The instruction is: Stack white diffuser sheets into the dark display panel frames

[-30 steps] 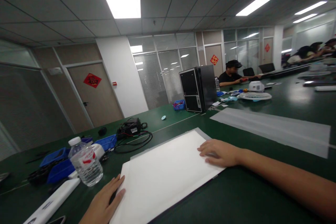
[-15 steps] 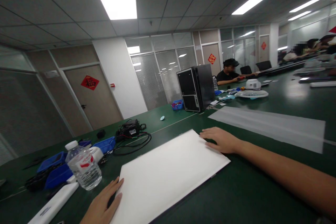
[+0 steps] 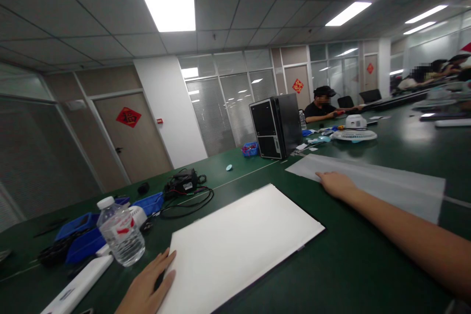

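Note:
A white rectangular sheet [image 3: 239,240] with a thin dark edge along its far right and near sides lies flat on the green table. At its left edge rests my left hand [image 3: 149,282], thumb and fingers apart, fingertips touching the white surface. Farther right, my right hand [image 3: 336,185] lies palm down over the near edge of a long translucent sheet [image 3: 382,181]. One finger of it stretches out onto that sheet; the other fingers are mostly hidden beneath the hand.
A water bottle [image 3: 120,233], blue bins [image 3: 86,243] and a long white box [image 3: 79,284] stand at left. Behind are a black adapter with cables [image 3: 182,181] and a computer case [image 3: 275,125]. A white round device [image 3: 355,130] sits farther back, near a seated person [image 3: 320,108].
My right hand has left the white sheet's right corner and moved right onto the translucent sheet, which has shifted slightly left and nearer. My left hand stays at the white sheet's edge.

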`<state>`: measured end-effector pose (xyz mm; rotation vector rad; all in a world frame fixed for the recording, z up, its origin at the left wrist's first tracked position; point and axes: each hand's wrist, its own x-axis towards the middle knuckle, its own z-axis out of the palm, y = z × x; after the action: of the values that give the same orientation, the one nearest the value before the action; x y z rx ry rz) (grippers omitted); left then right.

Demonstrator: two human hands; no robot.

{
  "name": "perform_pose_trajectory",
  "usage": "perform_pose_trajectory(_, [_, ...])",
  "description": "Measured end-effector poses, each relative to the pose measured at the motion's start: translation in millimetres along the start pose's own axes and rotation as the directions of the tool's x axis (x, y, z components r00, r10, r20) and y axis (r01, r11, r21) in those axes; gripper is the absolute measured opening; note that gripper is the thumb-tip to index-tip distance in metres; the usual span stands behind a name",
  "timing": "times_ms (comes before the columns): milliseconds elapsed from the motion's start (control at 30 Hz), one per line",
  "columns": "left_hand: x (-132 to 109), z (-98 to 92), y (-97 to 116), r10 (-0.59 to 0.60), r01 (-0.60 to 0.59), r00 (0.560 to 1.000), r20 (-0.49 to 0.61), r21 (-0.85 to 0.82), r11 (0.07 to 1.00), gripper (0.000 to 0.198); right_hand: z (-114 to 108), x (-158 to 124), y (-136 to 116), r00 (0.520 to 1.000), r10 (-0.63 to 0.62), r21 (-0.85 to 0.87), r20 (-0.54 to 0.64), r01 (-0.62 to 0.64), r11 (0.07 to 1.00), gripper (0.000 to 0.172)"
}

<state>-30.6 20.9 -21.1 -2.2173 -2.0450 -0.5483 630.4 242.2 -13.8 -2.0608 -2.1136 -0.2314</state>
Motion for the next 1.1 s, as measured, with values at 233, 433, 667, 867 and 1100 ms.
perform_pose_trajectory(233, [-1.5,-0.7,2.5,0.006,-0.006,1.0,-0.012,0.025,1.0,0.054,-1.7,-6.4,-15.3,0.994,-0.1,-0.027,-0.036,0.099,0.995,0.047])
perform_pose_trajectory(433, [-0.4,-2.3,5.6,-0.004,0.004,1.0,0.01,0.025,1.0,0.055,2.6,-9.8,-23.9,0.991,-0.125,-0.005,-0.048,0.125,0.992,0.056])
perform_pose_trajectory(667, [-2.5,-10.7,15.9,-0.02,0.019,0.999,0.043,0.024,1.0,0.054,0.9,-10.9,-36.8,0.973,-0.217,0.051,-0.075,0.221,0.974,0.041])
perform_pose_trajectory(867, [-1.9,-10.3,12.5,-0.02,0.02,0.999,0.047,0.015,1.0,0.054,-6.2,-22.1,-47.7,0.959,-0.223,0.122,-0.172,0.246,0.962,0.041])
perform_pose_trajectory(1100, [-5.2,-11.7,10.0,-0.028,0.028,0.999,0.043,-0.001,1.0,0.054,-34.9,-45.0,-70.7,0.91,-0.175,0.202,-0.377,0.265,0.943,0.045])
